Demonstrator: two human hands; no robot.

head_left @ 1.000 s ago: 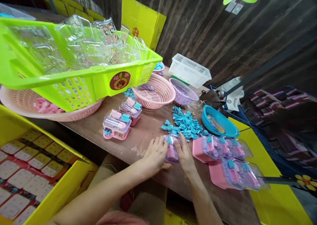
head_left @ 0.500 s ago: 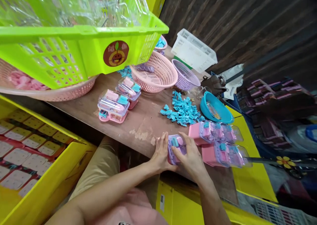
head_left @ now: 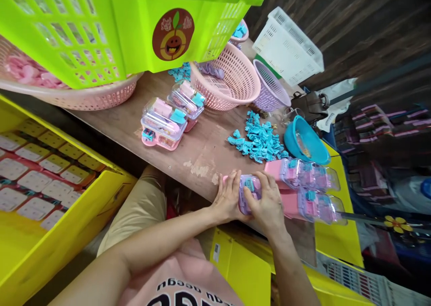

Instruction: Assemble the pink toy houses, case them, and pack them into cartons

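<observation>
Between my hands, at the table's front edge, is a small pink-and-purple plastic box (head_left: 249,190) with a blue piece on its top. My left hand (head_left: 229,198) wraps the box's left side. From the right, my right hand (head_left: 268,202) grips it, thumb on top near the blue piece. Two rows of similar pink boxes with clear lids (head_left: 308,202) lie just right of my right hand. A loose heap of small blue plastic pieces (head_left: 259,137) lies beyond the hands. Two closed pink boxes with clear lids (head_left: 164,122) stand farther left.
A green crate (head_left: 138,32) rests over a wide pink basket (head_left: 97,98) at the left. Behind are a pink basket (head_left: 232,97), a purple basket (head_left: 269,86) and a white crate (head_left: 289,45). A blue bowl (head_left: 305,139) sits right; yellow cartons (head_left: 77,216) flank the table.
The view has shifted, so the table things appear higher and farther right. Both hands still hold the box, and my right fingers are curled a little more over its far edge.
</observation>
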